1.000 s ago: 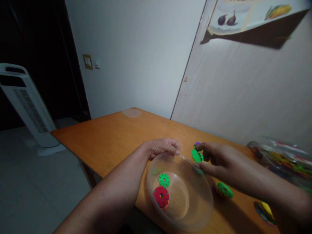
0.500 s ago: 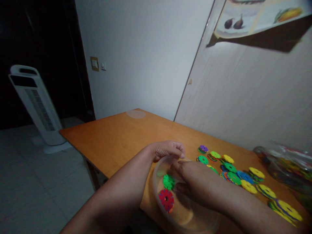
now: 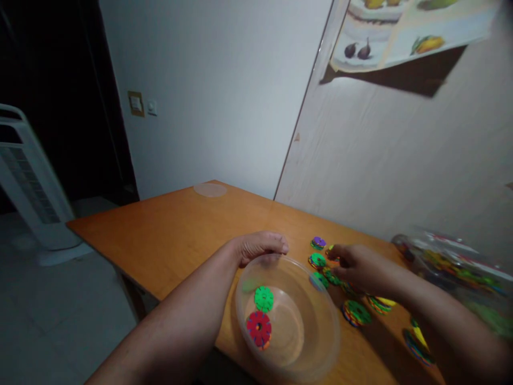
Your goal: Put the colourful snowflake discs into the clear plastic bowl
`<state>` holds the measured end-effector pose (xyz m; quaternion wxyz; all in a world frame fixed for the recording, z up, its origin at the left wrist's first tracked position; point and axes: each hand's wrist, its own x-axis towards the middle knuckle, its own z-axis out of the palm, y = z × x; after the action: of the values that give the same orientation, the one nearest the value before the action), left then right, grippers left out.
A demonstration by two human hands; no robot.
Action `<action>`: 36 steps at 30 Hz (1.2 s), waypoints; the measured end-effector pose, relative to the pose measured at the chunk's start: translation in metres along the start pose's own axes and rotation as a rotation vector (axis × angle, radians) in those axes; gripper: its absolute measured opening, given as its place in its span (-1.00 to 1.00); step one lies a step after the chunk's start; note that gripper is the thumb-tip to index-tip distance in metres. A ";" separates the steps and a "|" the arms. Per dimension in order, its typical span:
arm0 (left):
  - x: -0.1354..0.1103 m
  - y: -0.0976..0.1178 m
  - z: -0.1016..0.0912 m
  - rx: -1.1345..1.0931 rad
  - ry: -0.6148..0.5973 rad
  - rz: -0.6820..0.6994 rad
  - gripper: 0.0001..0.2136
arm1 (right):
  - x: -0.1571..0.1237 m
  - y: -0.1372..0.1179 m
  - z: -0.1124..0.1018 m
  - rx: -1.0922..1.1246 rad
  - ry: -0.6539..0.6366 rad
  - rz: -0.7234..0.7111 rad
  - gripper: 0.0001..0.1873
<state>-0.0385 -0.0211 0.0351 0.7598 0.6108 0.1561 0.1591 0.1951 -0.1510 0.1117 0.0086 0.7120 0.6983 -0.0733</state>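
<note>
plastic bowl (image 3: 286,323) nearer than both hands (image 3: 262,248)

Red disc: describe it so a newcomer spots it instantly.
On the wooden table, find the translucent bowl by the near edge. Inside, toward its left side, the red disc lies nearer the viewer than a green disc; its red face sets it apart.

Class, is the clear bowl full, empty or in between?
In between: a green disc and a red disc lie in the bowl, much of its bottom bare.
</note>
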 end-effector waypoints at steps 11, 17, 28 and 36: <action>0.001 -0.003 -0.004 0.033 0.002 0.004 -0.69 | 0.011 -0.004 0.035 -0.036 -0.110 0.001 -0.74; 0.001 -0.003 -0.003 0.026 0.015 -0.008 -0.67 | 0.013 0.001 0.040 -0.051 -0.108 0.001 -0.78; -0.002 0.003 0.005 -0.008 0.064 -0.042 -0.71 | -0.028 -0.048 -0.024 0.151 0.127 -0.177 -0.64; 0.000 -0.001 0.003 -0.033 0.041 -0.006 -0.71 | -0.031 -0.115 0.004 0.001 -0.018 -0.346 -0.80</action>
<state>-0.0374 -0.0235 0.0350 0.7668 0.5945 0.1709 0.1716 0.0799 -0.1794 0.1213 0.0018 0.5805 0.8103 -0.0805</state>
